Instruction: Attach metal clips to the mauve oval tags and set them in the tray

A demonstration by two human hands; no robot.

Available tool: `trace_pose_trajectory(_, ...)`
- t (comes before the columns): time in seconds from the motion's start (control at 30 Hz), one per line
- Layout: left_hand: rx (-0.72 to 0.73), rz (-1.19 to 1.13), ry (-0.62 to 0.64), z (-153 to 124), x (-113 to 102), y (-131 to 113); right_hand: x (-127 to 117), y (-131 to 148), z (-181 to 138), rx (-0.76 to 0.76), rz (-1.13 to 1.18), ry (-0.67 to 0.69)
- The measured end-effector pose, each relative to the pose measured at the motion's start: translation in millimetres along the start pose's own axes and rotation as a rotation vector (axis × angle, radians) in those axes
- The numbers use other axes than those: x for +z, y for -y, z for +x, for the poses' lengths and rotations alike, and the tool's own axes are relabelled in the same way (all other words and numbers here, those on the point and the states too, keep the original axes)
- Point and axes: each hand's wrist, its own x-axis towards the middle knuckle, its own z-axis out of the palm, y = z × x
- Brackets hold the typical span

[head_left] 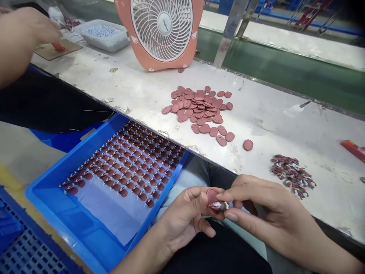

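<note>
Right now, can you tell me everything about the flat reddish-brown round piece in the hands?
The flat reddish-brown round piece looks smooth and matte, maybe plastic. A tiny dark-brown figure with white and yellowish patches lies against its lower part. Held beside the white worktable, its face toward the camera, it is pinched by the bare left hand, with the bare right hand at its right side.

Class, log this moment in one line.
left hand: holding maroon disc; right hand: at multicoloured piece on disc; blue tray: rows of disc pieces
</note>
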Motion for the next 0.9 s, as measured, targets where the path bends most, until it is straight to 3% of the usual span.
trace_pose_trajectory(0.13,0.032,-0.044,0.011,0.3,-2.8,0.4,7.2,-1.8,1.6,-0.054,-0.087,-0.084)
trace_pose_trajectory(0.27,0.295,-0.035,-0.364,-7.5,-1.3,3.3,27.6,-5.7,4.8,-0.166,-0.37,-0.304)
trace_pose_trajectory(0.33,0.415,0.014,-0.46,-13.0,0.6,4.5,41.1,-10.1,5.8,-0.253,-0.478,-0.384)
trace_pose_trajectory(0.47,0.482,0.121,-0.467,-19.9,2.2,3.6,65.4,-23.7,7.3,-0.347,-0.517,-0.386)
trace_pose_trajectory(0.67,0.514,0.162,-0.586,-19.5,-5.7,3.0,84.6,-32.6,15.8,-0.38,-0.508,-0.379)
trace_pose_trajectory(0.8,0.538,0.366,-0.864,-28.8,-31.4,0.8,88.1,-20.2,7.4,-0.433,-0.477,-0.322)
trace_pose_trajectory(0.9,0.52,0.572,-1.116,-53.4,-73.2,-4.7,86.2,-17.7,-9.1,-0.45,-0.442,-0.353)
